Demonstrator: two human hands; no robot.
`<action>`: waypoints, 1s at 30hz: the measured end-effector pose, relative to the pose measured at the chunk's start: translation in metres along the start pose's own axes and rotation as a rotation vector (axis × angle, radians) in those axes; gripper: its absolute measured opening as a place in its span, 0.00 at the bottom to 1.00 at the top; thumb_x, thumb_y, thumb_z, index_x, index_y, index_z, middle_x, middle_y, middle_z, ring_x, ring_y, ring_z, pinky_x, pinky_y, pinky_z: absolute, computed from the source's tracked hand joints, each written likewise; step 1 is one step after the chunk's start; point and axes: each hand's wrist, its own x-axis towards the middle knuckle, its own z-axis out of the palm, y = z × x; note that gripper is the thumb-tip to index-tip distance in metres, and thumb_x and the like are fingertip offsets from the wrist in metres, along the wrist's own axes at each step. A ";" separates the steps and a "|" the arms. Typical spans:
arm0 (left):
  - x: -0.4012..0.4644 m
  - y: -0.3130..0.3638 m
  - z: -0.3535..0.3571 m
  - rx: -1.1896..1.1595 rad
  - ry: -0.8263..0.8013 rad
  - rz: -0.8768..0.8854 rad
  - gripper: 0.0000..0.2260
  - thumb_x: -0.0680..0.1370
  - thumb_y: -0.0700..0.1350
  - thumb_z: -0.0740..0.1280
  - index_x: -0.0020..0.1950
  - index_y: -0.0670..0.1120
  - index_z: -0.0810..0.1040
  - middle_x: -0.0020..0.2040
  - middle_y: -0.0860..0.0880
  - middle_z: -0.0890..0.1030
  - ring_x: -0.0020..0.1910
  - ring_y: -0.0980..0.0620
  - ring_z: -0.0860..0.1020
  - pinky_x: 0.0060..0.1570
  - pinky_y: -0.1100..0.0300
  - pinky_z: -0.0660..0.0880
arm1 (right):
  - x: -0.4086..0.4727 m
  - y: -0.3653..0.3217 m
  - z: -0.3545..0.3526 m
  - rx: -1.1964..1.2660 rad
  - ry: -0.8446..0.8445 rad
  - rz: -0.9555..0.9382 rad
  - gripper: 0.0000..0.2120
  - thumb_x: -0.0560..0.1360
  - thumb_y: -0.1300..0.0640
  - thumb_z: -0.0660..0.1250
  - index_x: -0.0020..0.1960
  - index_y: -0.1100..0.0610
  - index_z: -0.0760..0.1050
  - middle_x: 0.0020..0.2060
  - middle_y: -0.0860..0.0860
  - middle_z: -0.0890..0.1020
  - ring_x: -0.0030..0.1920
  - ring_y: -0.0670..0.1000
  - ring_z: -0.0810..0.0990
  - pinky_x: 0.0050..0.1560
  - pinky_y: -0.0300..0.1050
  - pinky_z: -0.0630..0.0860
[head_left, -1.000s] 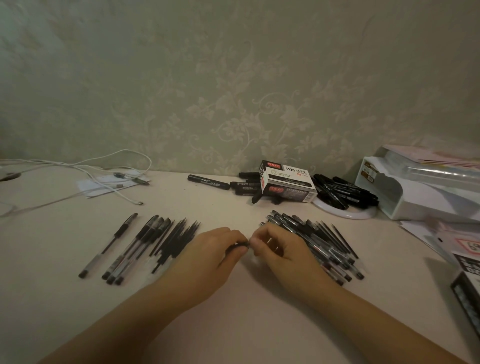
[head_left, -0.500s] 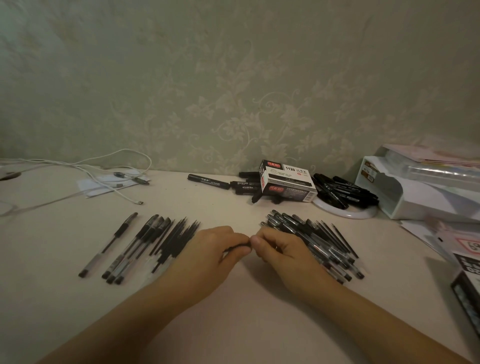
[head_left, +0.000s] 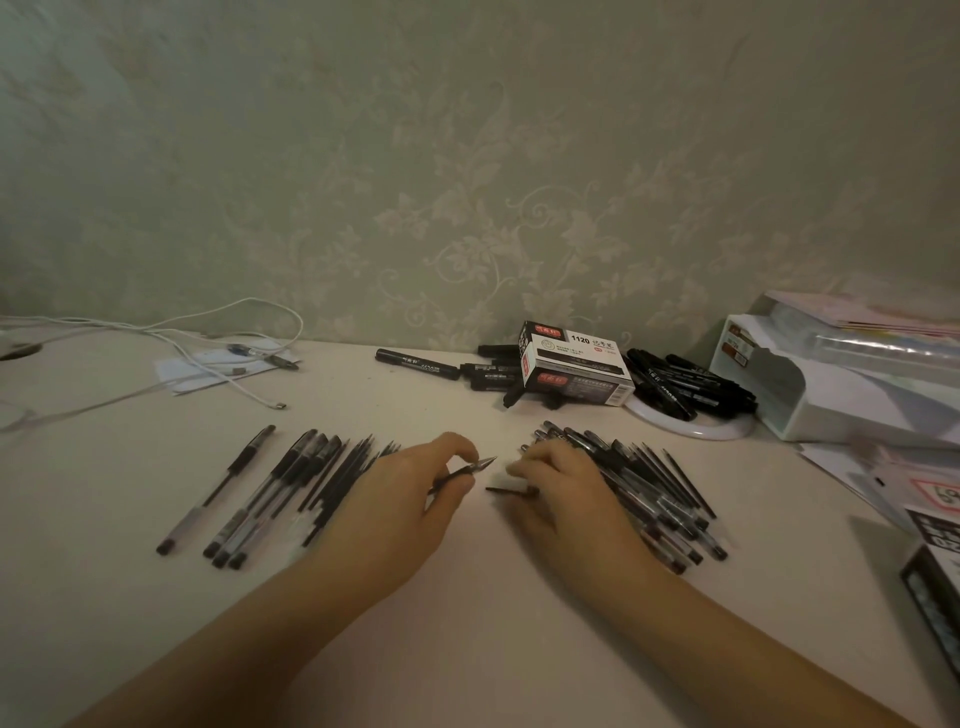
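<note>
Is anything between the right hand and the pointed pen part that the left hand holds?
Nothing visible stands between. Only bare table separates the right hand from the pen part pinched by the left hand; a short dark piece pokes from the right hand's fingers.

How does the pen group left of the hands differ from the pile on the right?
The left pen group lies side by side in a loose row; the right pen pile is heaped, pens crossing. The left group slants up-right, the right pile up-left. Both mix clear dark-capped pens with thin dark sticks. The left hand pinches a pointed pen piece, the right hand a short stick.
</note>
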 end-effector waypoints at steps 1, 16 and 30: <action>0.000 0.001 0.000 0.009 -0.006 0.007 0.05 0.80 0.48 0.63 0.55 0.55 0.76 0.33 0.58 0.72 0.36 0.66 0.73 0.33 0.72 0.65 | 0.000 0.000 0.001 -0.008 -0.010 0.000 0.12 0.79 0.53 0.67 0.59 0.55 0.80 0.55 0.47 0.76 0.58 0.46 0.70 0.59 0.40 0.70; 0.000 -0.003 -0.005 0.064 -0.099 0.035 0.06 0.79 0.50 0.63 0.54 0.56 0.78 0.43 0.58 0.74 0.42 0.62 0.72 0.43 0.68 0.69 | 0.001 0.000 -0.006 0.286 0.048 0.008 0.06 0.80 0.57 0.65 0.53 0.52 0.80 0.46 0.42 0.80 0.49 0.42 0.77 0.47 0.34 0.72; 0.001 -0.001 -0.005 0.041 -0.121 0.077 0.05 0.78 0.50 0.65 0.54 0.57 0.78 0.44 0.58 0.75 0.42 0.61 0.73 0.42 0.67 0.70 | 0.000 -0.004 -0.011 0.333 -0.008 -0.020 0.06 0.79 0.57 0.67 0.53 0.52 0.82 0.44 0.43 0.80 0.47 0.44 0.77 0.46 0.33 0.72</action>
